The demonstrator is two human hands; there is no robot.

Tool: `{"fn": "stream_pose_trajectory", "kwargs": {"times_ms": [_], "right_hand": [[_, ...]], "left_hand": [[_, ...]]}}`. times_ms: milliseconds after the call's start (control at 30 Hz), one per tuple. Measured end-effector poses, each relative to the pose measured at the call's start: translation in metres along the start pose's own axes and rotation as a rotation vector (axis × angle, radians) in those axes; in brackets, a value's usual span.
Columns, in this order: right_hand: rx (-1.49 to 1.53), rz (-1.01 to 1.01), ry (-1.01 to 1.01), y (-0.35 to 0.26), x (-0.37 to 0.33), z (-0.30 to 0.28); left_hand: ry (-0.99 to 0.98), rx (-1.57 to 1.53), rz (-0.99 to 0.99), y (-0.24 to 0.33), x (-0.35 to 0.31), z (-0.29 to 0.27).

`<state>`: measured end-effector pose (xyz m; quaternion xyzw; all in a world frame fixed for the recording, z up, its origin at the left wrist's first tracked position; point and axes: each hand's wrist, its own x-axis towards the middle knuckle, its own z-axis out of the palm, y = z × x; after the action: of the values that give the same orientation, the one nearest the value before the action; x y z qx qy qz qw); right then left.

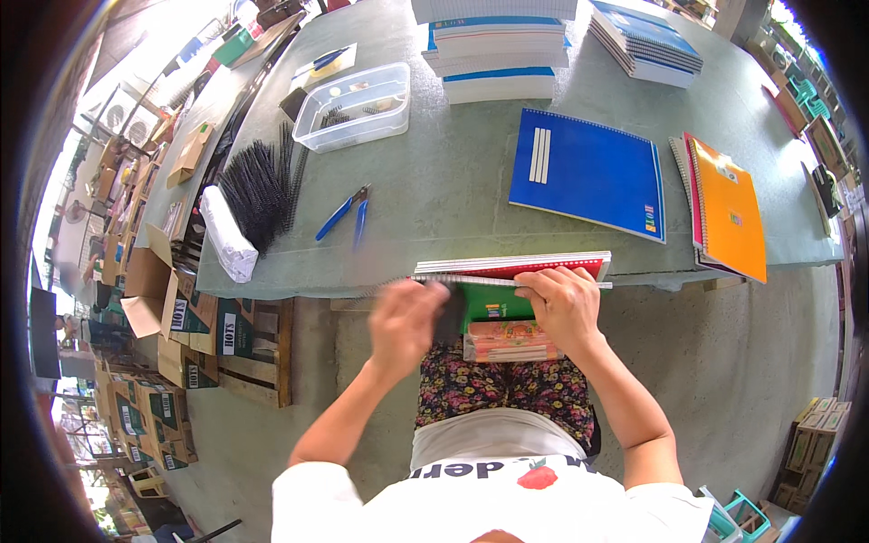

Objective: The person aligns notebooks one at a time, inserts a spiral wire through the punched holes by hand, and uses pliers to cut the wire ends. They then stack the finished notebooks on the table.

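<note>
My right hand (563, 303) is closed on the top edge of a green notebook (484, 306), its fingers along the row of holes. My left hand (403, 326) is smeared by motion at the notebook's left end, beside a dark, blurred flat piece (450, 312). A thin dark coil appears to run along the edge near it. Behind the green notebook, a red notebook (516, 264) with white pages rests at the table's front edge. An orange patterned bundle (511, 342) sits below, above my lap.
Black spiral coils (258, 195), a white wrapped roll (228, 233), blue-handled cutters (348, 217) and a clear plastic box (353, 107) are on the table's left. A blue notebook (588, 172), an orange notebook (727, 208) and notebook stacks (498, 54) stand beyond. Cartons (195, 317) sit on a pallet at left.
</note>
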<state>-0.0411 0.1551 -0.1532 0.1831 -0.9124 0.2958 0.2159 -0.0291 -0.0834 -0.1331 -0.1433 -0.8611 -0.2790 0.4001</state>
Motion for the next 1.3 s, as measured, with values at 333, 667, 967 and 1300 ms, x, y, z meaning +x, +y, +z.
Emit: {"fn": "stream_pose_trajectory", "kwargs": {"times_ms": [333,667,967,1300], "right_hand": [[-0.038,0.012,0.04,0.0,-0.004,0.003],[-0.053,0.036,0.06,0.002,-0.008,0.005],[-0.121,0.052,-0.056,-0.003,-0.008,-0.011],[1.114,0.722,-0.049,0.057,-0.039,-0.052]], "left_hand": [[-0.355,-0.225,0.043,0.004,0.005,0.009],[-0.178,-0.236,0.046,0.023,0.014,0.019],[0.038,-0.125,0.056,0.03,0.018,0.04],[-0.732,-0.352,0.201,0.052,0.01,0.049]]}}
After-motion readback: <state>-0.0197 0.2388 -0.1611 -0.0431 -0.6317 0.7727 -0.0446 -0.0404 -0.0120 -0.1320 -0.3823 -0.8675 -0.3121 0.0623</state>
